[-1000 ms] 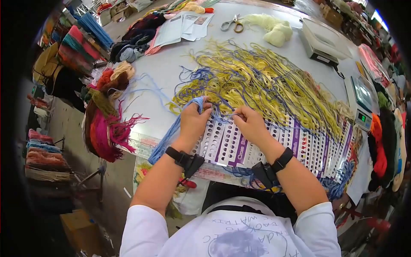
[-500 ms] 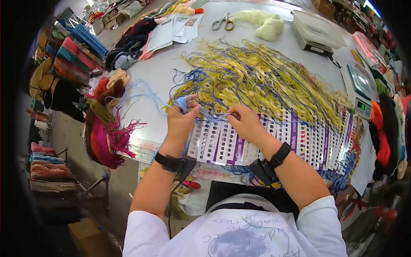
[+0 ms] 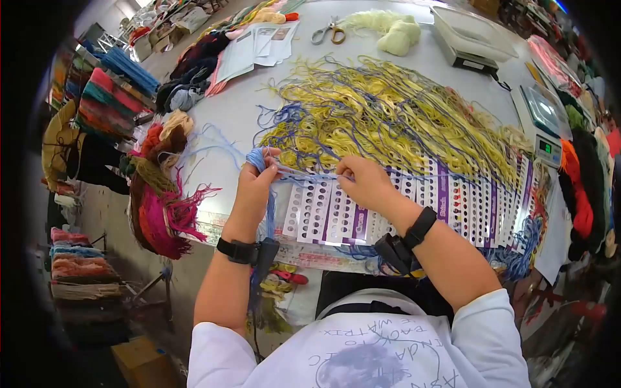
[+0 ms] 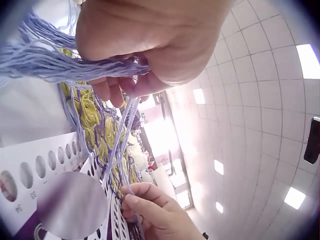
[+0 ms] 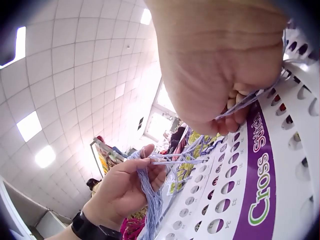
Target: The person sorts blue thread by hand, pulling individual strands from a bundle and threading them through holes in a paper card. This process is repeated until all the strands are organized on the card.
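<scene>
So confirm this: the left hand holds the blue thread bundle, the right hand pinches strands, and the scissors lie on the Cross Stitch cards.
Wrong on the scissors: the head view shows them on the table beyond the yellow thread pile, not on the Cross Stitch cards. The left hand holds the blue thread bundle and the right hand pinches strands.

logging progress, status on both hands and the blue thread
Left hand gripping blue thread bundle. Right hand pinching strands strung between both. Yellow thread pile close beyond.

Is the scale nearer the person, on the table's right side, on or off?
The scale is on: green digits glow on its display in the head view, too small to read surely.
</scene>
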Motion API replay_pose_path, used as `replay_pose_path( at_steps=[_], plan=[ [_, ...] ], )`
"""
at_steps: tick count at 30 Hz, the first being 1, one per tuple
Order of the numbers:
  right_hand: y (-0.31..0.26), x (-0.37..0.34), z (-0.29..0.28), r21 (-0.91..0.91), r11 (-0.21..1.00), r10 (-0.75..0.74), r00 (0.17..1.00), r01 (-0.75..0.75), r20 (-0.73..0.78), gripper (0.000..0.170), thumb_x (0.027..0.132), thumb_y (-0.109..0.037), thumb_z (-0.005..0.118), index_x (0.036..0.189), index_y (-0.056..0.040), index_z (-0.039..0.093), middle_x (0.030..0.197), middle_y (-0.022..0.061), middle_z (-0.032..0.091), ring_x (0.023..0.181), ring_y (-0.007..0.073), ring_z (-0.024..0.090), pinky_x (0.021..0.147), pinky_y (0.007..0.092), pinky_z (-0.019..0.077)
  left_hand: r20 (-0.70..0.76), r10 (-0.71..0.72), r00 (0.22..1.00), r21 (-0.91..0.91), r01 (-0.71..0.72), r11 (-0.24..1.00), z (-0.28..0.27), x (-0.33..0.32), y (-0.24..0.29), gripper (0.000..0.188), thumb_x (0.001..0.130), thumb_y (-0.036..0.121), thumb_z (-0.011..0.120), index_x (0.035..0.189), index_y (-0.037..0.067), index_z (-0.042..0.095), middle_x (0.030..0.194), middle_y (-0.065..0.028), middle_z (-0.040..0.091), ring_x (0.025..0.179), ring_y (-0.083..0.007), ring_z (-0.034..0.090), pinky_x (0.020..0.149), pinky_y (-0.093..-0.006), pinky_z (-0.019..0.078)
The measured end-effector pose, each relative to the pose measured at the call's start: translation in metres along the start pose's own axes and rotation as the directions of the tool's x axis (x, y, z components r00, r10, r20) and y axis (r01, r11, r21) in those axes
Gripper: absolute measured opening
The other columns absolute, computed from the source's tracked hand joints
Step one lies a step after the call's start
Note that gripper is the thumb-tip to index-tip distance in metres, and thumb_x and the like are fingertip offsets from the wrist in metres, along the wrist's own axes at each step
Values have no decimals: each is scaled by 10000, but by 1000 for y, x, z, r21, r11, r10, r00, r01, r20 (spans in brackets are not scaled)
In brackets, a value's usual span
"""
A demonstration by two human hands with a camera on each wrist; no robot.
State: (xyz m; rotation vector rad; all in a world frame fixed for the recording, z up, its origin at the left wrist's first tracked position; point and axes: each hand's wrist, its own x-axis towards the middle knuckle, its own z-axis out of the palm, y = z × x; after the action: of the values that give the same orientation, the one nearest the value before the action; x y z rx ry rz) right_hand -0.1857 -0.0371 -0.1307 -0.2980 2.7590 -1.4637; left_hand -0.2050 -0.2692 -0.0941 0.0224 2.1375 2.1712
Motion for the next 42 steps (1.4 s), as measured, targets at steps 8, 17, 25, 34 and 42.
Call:
replay_pose_path(
  at_steps=[8, 17, 25, 34, 42],
  plan=[
    [-2, 2, -1, -73, 997, 44, 998, -40, 49, 154, 751, -148, 597, 889, -79, 595, 869, 119, 628, 848, 320, 598, 740, 405, 470, 291, -33, 956, -681, 231, 695, -15, -3, 15, 513, 838, -26, 495, 1329, 17, 357, 893, -14, 502, 568, -47, 408, 652, -235, 388],
    [0, -2, 8, -137, 989, -60, 998, 59, -4, 178, 757, -116, 610, 923, -60, 574, 842, 121, 604, 806, 304, 599, 705, 391, 473, 67, -32, 997, -165, 42, 985, -101, 79, 71, 459, 828, -53, 502, 1281, -25, 437, 801, 12, 460, 558, -49, 381, 571, -213, 350],
    [2, -5, 13, -183, 969, -185, 980, 168, -75, 200, 734, -102, 605, 914, -55, 534, 827, 119, 571, 813, 323, 574, 721, 424, 459, -121, 2, 993, -437, -56, 898, -128, 152, 90, 421, 811, -78, 507, 1225, -3, 506, 921, -51, 530, 755, -131, 520, 717, -264, 444],
    [2, -6, 12, -180, 966, -199, 978, 185, -65, 215, 732, -119, 616, 921, -51, 541, 828, 113, 568, 809, 319, 570, 720, 417, 459, 131, 261, 956, 941, -203, 270, -138, 171, 131, 407, 790, -32, 405, 1150, 12, 590, 1055, -133, 612, 928, -181, 580, 781, -260, 478],
    [-18, 1, -9, 102, 995, 10, 999, -15, 46, 174, 772, -158, 613, 903, -45, 635, 788, 119, 634, 752, 252, 621, 678, 354, 487, 261, -36, 965, -7, 39, 999, -16, 57, 108, 351, 925, 185, 484, 1228, 13, 521, 847, -50, 655, 532, -45, 472, 479, -156, 375]
  ],
)
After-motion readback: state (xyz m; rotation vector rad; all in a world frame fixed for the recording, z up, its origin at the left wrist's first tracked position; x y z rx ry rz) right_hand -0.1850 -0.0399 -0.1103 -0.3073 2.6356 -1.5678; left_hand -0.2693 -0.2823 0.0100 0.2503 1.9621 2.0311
